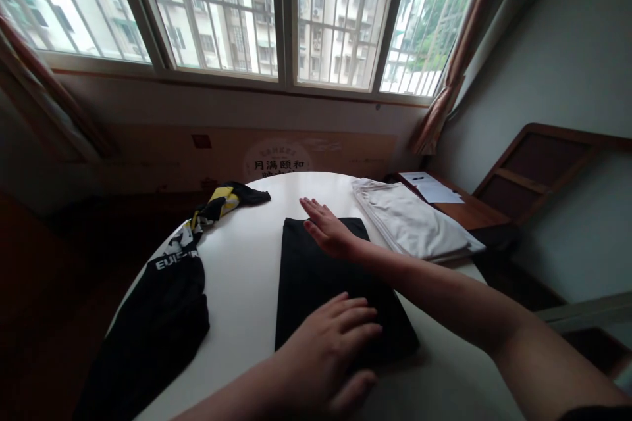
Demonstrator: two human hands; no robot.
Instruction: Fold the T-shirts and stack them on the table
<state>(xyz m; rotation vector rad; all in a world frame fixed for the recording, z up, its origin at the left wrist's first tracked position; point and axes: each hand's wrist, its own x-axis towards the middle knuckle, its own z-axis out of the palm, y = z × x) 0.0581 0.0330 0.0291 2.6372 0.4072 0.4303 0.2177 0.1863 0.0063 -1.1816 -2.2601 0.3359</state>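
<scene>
A black folded cloth or garment point(316, 276) lies flat on the white round table point(237, 263) in front of me; its exact kind does not show. My left hand point(330, 342) is over its near part, fingers stretched out and a little apart, with nothing held. Across its far edge reaches my right hand point(326, 227), open, palm turned toward the left and fingers pointing away. Whether either hand presses on the cloth or hovers just above it, I cannot tell.
Folded white cloth point(415, 217) lies at the table's right edge. Along the left edge stretches a black garment point(168, 302) with yellow and white patches, partly hanging over. Beyond stand a wooden chair point(494, 204) with papers point(432, 187) and a long printed carton point(222, 151) beneath the windows.
</scene>
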